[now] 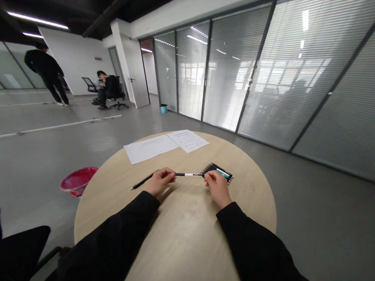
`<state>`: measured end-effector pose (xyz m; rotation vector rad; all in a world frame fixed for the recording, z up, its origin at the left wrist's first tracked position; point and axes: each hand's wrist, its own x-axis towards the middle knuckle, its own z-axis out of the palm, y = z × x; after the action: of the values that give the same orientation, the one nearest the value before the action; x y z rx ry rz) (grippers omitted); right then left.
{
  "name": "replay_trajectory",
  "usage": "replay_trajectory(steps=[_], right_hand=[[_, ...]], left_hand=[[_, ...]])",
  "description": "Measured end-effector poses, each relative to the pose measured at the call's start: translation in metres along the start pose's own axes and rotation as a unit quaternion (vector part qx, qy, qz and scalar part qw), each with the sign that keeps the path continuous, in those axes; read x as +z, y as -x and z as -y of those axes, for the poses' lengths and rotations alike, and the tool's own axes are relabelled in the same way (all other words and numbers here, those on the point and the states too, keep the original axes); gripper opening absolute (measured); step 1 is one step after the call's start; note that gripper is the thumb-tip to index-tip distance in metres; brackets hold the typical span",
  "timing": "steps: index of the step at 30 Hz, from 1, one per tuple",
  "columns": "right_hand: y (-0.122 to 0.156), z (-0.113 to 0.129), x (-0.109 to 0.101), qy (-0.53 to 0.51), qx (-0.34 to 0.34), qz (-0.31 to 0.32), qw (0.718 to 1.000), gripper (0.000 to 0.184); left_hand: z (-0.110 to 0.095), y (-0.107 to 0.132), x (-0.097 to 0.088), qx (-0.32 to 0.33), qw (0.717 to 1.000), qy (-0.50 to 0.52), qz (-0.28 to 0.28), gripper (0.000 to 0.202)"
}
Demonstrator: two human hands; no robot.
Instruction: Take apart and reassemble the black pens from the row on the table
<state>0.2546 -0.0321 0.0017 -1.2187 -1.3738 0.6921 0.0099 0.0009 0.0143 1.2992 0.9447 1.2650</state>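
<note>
Slim black-and-white pen [188, 175]: being held roughly level above the round, pale wooden table [183, 243], stretching between two bare hands. Starting at far left now: showing a black chair with a curved armrest [13, 250] low in the corner, and spotting a standing person in dark clothes [44, 68] farther back. Moving right: catching a red, round bin [79, 180] on the floor beside the table, then picking out a seated person in black [107, 88] in the background.

Onto the tabletop: finding a thin black pen [142, 182] lying at a slant, disappearing at one end behind the left hand [159, 183]. With that hand, pinching narrowly around the black end of the black-and-white pen. Beyond: seeing a plain-looking white paper sheet [150, 148] meeting a printed white paper sheet [188, 141] near the far edge.

Across to the right hand [218, 189]: pinching just as narrowly at the thin dark end, hiding the exact contact between the fingertips. Right behind: glimpsing a close row of black pens with touches of green and white [221, 167], being partly covered by that hand. Finishing far right: running past a dark-framed glass partition with pale blinds [283, 78].
</note>
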Motion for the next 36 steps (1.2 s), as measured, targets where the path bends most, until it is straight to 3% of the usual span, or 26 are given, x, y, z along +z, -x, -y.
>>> replay_trajectory(steps=[36], right_hand=[[0.0018,0.0034,0.0001,0.007,-0.007,0.005,1.0,0.029]], left_hand=[[0.0019,-0.0011,-0.0024,-0.002,1.0,-0.006,0.004,0.032]])
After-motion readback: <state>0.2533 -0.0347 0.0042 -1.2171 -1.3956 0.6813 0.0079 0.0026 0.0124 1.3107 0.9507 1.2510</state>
